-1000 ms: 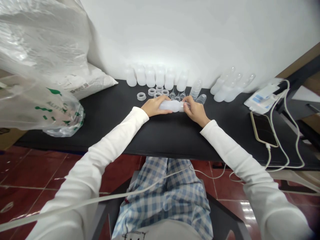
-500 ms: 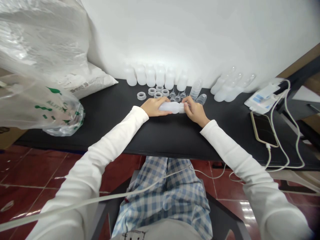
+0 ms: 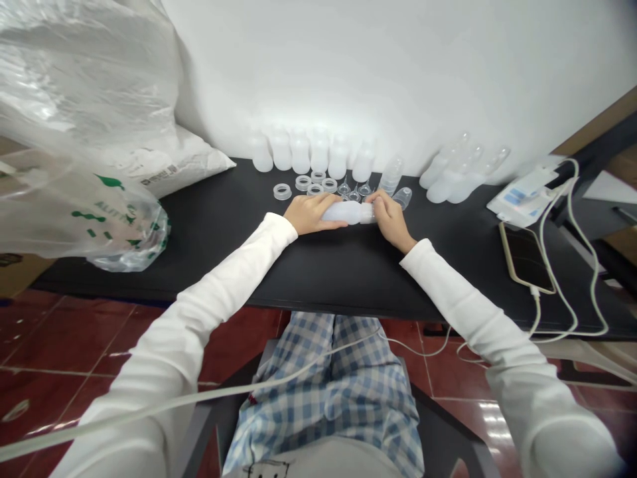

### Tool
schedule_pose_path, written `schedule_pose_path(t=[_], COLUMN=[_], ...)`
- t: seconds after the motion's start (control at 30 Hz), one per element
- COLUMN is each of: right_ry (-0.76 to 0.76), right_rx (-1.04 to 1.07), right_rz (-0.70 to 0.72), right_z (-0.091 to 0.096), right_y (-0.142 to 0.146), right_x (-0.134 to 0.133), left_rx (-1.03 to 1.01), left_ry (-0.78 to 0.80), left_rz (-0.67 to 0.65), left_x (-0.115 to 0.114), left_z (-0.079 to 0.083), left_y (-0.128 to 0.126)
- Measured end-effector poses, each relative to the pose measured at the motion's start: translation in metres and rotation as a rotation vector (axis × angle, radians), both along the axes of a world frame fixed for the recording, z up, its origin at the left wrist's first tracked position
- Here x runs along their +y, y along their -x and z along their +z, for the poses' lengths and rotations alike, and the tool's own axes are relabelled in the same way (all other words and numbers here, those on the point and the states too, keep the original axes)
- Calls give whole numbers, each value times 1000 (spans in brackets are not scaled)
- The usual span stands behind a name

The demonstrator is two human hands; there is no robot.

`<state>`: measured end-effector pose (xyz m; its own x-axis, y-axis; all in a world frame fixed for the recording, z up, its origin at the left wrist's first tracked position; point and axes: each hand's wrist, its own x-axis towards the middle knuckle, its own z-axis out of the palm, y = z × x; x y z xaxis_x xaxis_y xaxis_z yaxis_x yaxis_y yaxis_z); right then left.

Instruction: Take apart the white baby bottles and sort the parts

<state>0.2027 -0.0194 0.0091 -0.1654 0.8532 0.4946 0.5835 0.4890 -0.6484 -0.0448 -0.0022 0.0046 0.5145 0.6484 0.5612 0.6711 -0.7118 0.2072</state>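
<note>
A frosted white baby bottle [image 3: 346, 213] lies sideways between my hands, just above the black table. My left hand [image 3: 309, 214] wraps round its base end. My right hand [image 3: 391, 218] is closed on the neck end, where a clear collar ring [image 3: 367, 212] shows; whatever its fingertips pinch beyond that is hidden. Loose collar rings [image 3: 282, 192] and clear nipples [image 3: 353, 195] lie just behind my hands. Beside my right hand are a clear cap [image 3: 402, 197] lying tilted and a standing stack of caps [image 3: 391, 175].
Several bottles without tops [image 3: 300, 153] stand along the wall. At right, capped bottles [image 3: 455, 178] stand in a group, near a white box [image 3: 523, 196], a phone [image 3: 526, 257] and white cables [image 3: 545, 249]. Plastic bags [image 3: 124, 226] bulge over the table's left side.
The bottle and my left hand have shifted slightly right. My right hand has slid outward along the neck end, uncovering more of the collar.
</note>
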Motion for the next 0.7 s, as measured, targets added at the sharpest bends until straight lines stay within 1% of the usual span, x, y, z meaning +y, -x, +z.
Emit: schedule_pose_path(t=[0.1,0.17,0.27,0.33,0.37,0.43,0.53,0.63,0.7], right_ry=[36,100,224,233,211,147,32,-189,-381], right_rx=[67,166,371,427,424,400,396,367,287], right_rz=[19,51,139,196,214,219,145,11,-93], right_z=[-4,-8,-14,-15,-15,-12,-5,1,6], right_y=[1,2,4,5,6,7,4,-6,-17], right_x=[1,2,6,9,10,10,9,9,10], left_rx=[9,2,-61,-120,-142,-160,-137,-73,-33], left_ry=[-12,0,51,94,109,118,103,100,99], left_rz=[6,34,112,135,121,42,-121,-253,-284], left_x=[-1,-2,-4,-4,-3,1,5,6,5], left_z=[2,4,7,9,9,8,5,4,4], left_y=[0,0,1,4,5,8,9,6,4])
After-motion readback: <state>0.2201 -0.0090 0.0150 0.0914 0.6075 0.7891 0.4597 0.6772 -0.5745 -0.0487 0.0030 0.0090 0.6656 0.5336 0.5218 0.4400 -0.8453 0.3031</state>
